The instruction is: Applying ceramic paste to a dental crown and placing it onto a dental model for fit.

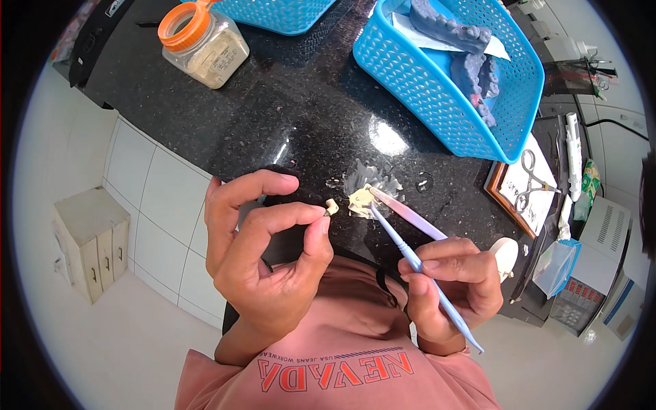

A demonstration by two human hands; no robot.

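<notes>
My left hand (266, 239) is closed, thumb and forefinger pinching a small cream tooth-shaped piece (332, 206); its lower end is hidden by the fingertips. To its right, a smear of pale yellow paste (360, 200) lies on the dark speckled counter. My right hand (456, 283) is closed on two slim tools. One is a pale blue double-ended carving tool (408, 254), its tip at the paste. The other is a pink-lilac spatula-like stick (408, 213), its far end in the paste as well.
A lidless-looking clear jar (217, 58) with orange collar holds pale powder. Grey dental models (471, 75) lie in a blue perforated basket (424, 102); another blue basket (280, 14) stands farther back. At right are scissor-like forceps (529, 181) on a framed board and a white round object (504, 256).
</notes>
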